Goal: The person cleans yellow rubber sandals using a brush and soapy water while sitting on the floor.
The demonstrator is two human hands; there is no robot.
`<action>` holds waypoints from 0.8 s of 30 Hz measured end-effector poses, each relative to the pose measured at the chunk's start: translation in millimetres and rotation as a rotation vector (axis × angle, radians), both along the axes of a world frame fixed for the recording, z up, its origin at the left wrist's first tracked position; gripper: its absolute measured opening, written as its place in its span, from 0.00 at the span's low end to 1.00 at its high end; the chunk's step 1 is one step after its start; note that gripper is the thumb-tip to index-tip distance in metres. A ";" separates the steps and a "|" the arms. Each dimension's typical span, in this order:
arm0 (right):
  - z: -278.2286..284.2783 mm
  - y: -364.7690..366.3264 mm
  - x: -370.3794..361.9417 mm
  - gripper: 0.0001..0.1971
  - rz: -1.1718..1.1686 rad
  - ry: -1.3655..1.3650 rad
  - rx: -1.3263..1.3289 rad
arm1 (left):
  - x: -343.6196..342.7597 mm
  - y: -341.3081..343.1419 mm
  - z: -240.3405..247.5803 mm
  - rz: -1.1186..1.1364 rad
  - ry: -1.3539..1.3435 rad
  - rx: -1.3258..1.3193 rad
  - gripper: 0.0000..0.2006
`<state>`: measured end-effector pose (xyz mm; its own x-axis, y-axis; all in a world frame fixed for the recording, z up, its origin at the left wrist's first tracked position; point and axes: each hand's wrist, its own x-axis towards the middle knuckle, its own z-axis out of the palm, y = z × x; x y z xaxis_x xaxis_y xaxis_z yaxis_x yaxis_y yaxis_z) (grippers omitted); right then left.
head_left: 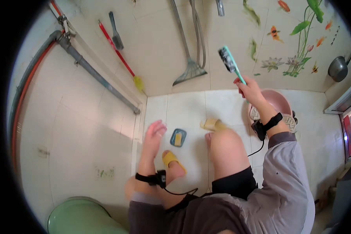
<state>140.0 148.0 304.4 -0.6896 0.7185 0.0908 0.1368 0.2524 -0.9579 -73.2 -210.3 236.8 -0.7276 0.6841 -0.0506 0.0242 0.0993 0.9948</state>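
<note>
My right hand is wrapped round the handle of a turquoise scrubbing brush, held up in front of the wall. White suds cling to its dark bristles. Empty and blurred, with loosely bent fingers apart, my left hand hovers above the floor. Close to it on the tiles lies a blue soap dish with a yellow bar of soap in it. Beyond my right forearm stands a pink basin. Pale patterned pieces, resembling shoe soles, show at its near side, partly hidden by my arm.
A squeegee-like floor broom leans on the far wall. Left of it are a red-handled brush and a grey brush. Grey pipes run along the left wall. A green tub stands lower left; a metal ladle hangs at right.
</note>
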 end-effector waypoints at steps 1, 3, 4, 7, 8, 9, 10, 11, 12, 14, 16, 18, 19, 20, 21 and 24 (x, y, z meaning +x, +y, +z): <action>-19.0 -5.3 11.5 0.08 0.014 -0.113 0.021 | 0.3 -4.5 9.6 0.006 0.036 0.010 0.23; -58.5 -15.4 29.5 0.08 0.030 -0.181 -0.053 | 2.8 -17.9 42.2 0.051 0.024 0.001 0.21; -75.0 -16.8 45.0 0.08 0.010 -0.248 -0.084 | 7.6 -16.9 56.9 0.049 0.058 -0.008 0.21; -128.0 -21.1 83.9 0.09 -0.001 -0.261 -0.166 | 15.1 -22.9 92.6 0.046 0.150 -0.021 0.21; -135.8 -22.6 96.1 0.09 -0.001 -0.268 -0.168 | 16.6 -24.4 102.8 0.031 0.212 0.007 0.21; -142.0 -23.5 108.3 0.09 -0.018 -0.302 -0.201 | 21.0 -24.1 114.8 0.029 0.207 0.007 0.21; -147.7 -23.8 121.3 0.08 -0.041 -0.336 -0.232 | 27.0 -20.5 122.9 0.013 0.240 0.027 0.21; -153.2 -27.7 130.1 0.08 -0.058 -0.359 -0.217 | 32.9 -18.7 131.1 0.002 0.275 0.037 0.21; -158.2 -30.4 136.6 0.08 -0.060 -0.362 -0.223 | 38.6 -16.4 138.5 -0.001 0.272 0.032 0.21; -165.6 -36.7 146.5 0.08 -0.099 -0.375 -0.306 | 50.9 -12.1 147.5 -0.056 0.300 0.058 0.21; -166.2 -44.4 153.5 0.09 -0.103 -0.366 -0.317 | 60.9 -5.3 147.7 -0.084 0.289 0.083 0.21; -166.4 -48.7 155.7 0.10 -0.106 -0.354 -0.326 | 65.6 0.0 147.0 -0.110 0.282 0.110 0.21; -167.2 -49.9 160.0 0.10 -0.123 -0.326 -0.316 | 67.0 3.8 144.7 -0.122 0.267 0.110 0.21; -169.6 -50.7 163.6 0.12 -0.139 -0.298 -0.307 | 67.4 6.7 142.5 -0.134 0.252 0.110 0.20; -181.0 -49.2 165.7 0.14 -0.162 -0.221 -0.236 | 67.4 8.8 140.8 -0.140 0.247 0.112 0.20; -187.7 -46.8 177.2 0.14 -0.169 -0.228 -0.286 | 64.1 13.0 132.3 -0.166 0.248 0.125 0.20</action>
